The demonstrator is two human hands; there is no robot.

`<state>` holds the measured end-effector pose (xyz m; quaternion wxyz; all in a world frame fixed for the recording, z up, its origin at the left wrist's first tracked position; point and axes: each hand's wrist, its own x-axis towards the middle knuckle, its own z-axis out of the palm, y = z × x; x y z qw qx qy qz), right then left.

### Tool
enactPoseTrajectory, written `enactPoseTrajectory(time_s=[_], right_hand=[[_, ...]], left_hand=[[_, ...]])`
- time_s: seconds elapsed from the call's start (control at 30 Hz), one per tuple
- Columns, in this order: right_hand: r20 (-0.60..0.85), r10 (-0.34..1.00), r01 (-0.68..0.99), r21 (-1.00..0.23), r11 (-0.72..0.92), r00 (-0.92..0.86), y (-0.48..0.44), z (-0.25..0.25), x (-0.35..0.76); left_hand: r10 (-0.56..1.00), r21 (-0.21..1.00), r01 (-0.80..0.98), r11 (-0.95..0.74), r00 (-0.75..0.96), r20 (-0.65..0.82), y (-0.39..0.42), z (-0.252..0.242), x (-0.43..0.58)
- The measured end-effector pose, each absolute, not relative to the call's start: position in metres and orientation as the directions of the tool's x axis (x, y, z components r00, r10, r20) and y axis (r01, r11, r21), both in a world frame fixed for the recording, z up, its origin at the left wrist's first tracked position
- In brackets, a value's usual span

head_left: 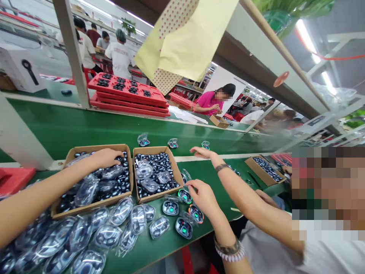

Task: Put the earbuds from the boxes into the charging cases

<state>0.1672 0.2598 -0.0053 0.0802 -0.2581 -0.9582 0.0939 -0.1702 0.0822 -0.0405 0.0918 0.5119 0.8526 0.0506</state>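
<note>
My left hand point(107, 158) reaches over the left cardboard box point(129, 179). Its fingers are stretched out and apart, touching or just above dark earbuds point(124, 173) and bagged earbud cases point(87, 190). My right hand point(204, 197), with a beaded bracelet at the wrist, hovers over several lit earbud cases. Its fingers are bent but apart, and nothing shows in them. Closest to it are a green-lit case point(184, 196) and an orange-lit case point(196, 213). Another green-lit case point(184, 228) lies nearer the table edge. A second box point(179, 179) of earbuds stands between my hands.
A co-worker's hand point(203, 153) reaches in from the right, above my right hand. Bagged cases point(88, 262) are heaped at the front left. Open cases point(143, 140) stand along the green strip behind. Red trays point(128, 91) are stacked at the back; another earbud box point(265, 171) is at right.
</note>
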Motion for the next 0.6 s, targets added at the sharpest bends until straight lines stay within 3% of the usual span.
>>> enactPoseTrajectory(time_s=[0.27,0.6], right_hand=[[0.080,0.425,0.393,-0.257,0.883,-0.902,0.216,-0.012,0.037],[-0.310,0.382,0.463,-0.257,0.848,-0.871,0.259,-0.049,-0.044]], left_hand=[[0.874,0.113,0.888,0.446,-0.404,-0.271,0.092,-0.032,-0.174],[0.890,0.225,0.861,0.456,-0.435,-0.139,0.074,-0.033,-0.169]])
